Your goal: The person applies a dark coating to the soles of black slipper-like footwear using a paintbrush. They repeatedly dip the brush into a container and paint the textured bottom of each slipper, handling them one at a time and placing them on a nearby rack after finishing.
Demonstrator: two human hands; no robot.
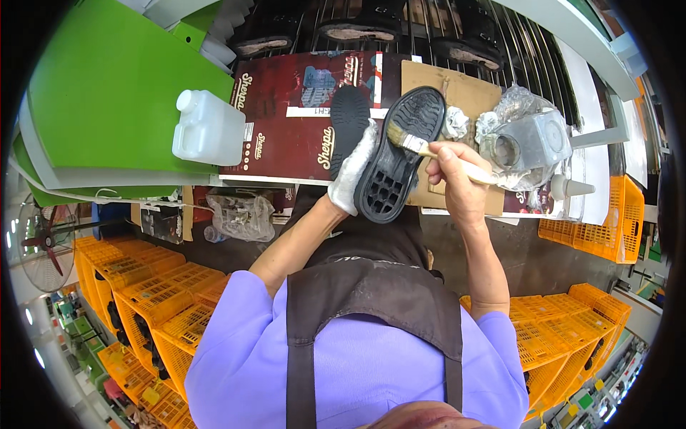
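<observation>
The right hand (461, 175) grips a brush (414, 144), its bristles against the inner face of a black sole (391, 161). The gloved left hand (351, 175) grasps that sole by its left edge, tilted above the near side of the table. Just left is a second sole (350, 118); farther left, a white jug (209, 132). To the right are a clear jar (534, 139) and a dropper bottle (572, 187). Black boots (364, 23) are on the far rack (525, 50).

Dark red cardboard (282, 132) and a brown cardboard piece (420, 73) cover the worktop (266, 179). A flat black sole (349, 118) lies on the red; a white jug (207, 136) stands leftmost, a clear jar (539, 139) rightward.
</observation>
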